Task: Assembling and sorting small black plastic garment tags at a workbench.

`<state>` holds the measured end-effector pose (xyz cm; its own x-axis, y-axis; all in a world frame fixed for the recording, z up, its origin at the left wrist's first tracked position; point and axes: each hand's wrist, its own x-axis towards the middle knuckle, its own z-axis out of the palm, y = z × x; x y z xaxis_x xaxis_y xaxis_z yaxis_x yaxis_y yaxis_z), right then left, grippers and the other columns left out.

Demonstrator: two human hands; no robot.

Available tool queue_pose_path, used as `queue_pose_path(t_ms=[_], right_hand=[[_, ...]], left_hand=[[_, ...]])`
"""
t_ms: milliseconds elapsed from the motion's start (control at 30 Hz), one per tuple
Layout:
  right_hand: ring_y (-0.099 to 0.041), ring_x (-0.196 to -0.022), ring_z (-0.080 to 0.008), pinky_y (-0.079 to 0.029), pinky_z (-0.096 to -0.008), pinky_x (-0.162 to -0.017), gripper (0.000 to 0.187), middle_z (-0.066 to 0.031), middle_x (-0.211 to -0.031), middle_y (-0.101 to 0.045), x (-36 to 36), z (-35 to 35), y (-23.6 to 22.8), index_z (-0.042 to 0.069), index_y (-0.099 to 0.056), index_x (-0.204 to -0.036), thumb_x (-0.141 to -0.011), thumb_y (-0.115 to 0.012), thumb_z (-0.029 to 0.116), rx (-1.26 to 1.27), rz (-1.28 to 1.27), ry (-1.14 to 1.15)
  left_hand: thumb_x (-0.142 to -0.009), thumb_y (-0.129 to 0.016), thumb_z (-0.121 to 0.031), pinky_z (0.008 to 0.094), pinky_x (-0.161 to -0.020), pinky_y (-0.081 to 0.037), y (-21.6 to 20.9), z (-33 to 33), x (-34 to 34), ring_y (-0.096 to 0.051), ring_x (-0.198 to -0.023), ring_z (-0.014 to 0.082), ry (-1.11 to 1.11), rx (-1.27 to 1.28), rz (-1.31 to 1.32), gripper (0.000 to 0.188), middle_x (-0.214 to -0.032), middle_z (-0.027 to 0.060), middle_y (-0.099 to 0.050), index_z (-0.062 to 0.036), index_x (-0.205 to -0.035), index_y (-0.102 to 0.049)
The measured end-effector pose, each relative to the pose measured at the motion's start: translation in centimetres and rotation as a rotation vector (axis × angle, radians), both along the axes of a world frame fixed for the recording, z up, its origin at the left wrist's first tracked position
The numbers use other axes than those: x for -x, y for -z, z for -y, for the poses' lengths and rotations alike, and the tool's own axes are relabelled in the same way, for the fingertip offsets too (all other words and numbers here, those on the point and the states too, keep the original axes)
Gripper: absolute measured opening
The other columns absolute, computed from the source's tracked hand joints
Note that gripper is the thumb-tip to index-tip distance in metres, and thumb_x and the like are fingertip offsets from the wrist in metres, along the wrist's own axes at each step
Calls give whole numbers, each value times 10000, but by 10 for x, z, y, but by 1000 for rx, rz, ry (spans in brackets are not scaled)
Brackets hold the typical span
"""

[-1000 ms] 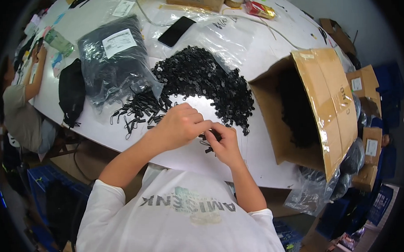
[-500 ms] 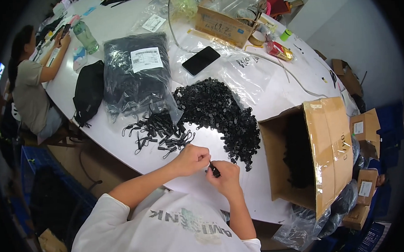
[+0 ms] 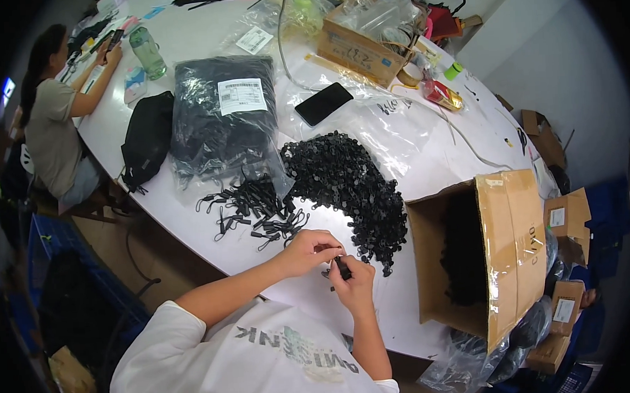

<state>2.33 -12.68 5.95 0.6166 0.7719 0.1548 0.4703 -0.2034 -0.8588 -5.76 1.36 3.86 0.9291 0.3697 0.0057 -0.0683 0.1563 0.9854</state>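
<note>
My right hand (image 3: pixel 354 282) is closed around a small black piece (image 3: pixel 343 267), its exact kind hidden by the fingers. Right beside it, my left hand (image 3: pixel 310 251) pinches with thumb and fingertips against the upper end of that piece; whatever lies between those fingertips is too small to make out. Just beyond the hands spreads a large heap of small black plastic parts (image 3: pixel 360 187). To its left lies a loose scatter of black cord loops with narrow black ends (image 3: pixel 262 202).
An open cardboard box (image 3: pixel 511 251) lies on its side at right, dark inside. Behind the heaps are a clear bag of black goods (image 3: pixel 221 141), a phone (image 3: pixel 323 104), a black pouch (image 3: pixel 147 142) and another box (image 3: pixel 358 50). A person (image 3: pixel 55 123) sits at far left, holding a phone.
The view has shifted slightly. My left hand's fingers have straightened somewhat, and its thumb now reaches over to the black piece. My right hand still holds that piece, tipped more upright.
</note>
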Motion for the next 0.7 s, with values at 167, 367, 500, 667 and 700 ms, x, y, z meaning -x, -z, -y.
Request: queue_pose_path(t_ms=[167, 367, 500, 667, 700], right_hand=[[-518, -438, -144, -406, -265, -459, 88, -75, -538, -555, 6, -3, -2, -18, -612, -788, -768, -661, 52, -82, 115, 42], [-560, -460, -239, -423, -321, -468, 81, -119, -558, -574, 8, -4, 7, -7, -631, -803, -799, -639, 74, 23, 161, 44], [-571, -484, -296, -430, -364, -477, 111, -143, -565, -576, 1, -2, 5, 6, -629, -785, -825, -616, 109, 234, 232, -90], [-566, -477, -316, -428, -377, -477, 131, -146, -552, -574, -2, -2, 4, 8, -625, -779, -833, -604, 126, 275, 173, -108], [-566, -477, -316, -428, -377, -477, 131, -146, -552, -574, -2, -2, 4, 8, -625, -779, -833, -604, 126, 275, 173, -108]], left_hand=[[-834, -635, -68, 267, -594, -498, -4, -7, 5, -618, -666, 171, -58, -522, 4, 133, -744, 70, -618, -3, -941, -677], [-750, -620, -37, 343, -557, -515, -10, -15, 8, -620, -644, 265, 60, -1029, 91, 212, -752, 100, -624, -9, -959, -646], [-735, -620, -42, 355, -570, -528, 0, -23, 11, -639, -658, 265, 230, -1086, 23, 237, -776, 112, -638, -4, -969, -638], [-796, -617, -36, 362, -604, -541, -2, -22, 13, -653, -684, 309, 225, -913, 35, 180, -806, 132, -662, -5, -971, -638], [-796, -617, -36, 362, -604, -541, -3, -22, 13, -653, -684, 309, 225, -913, 36, 180, -806, 132, -662, -5, -971, -638]])
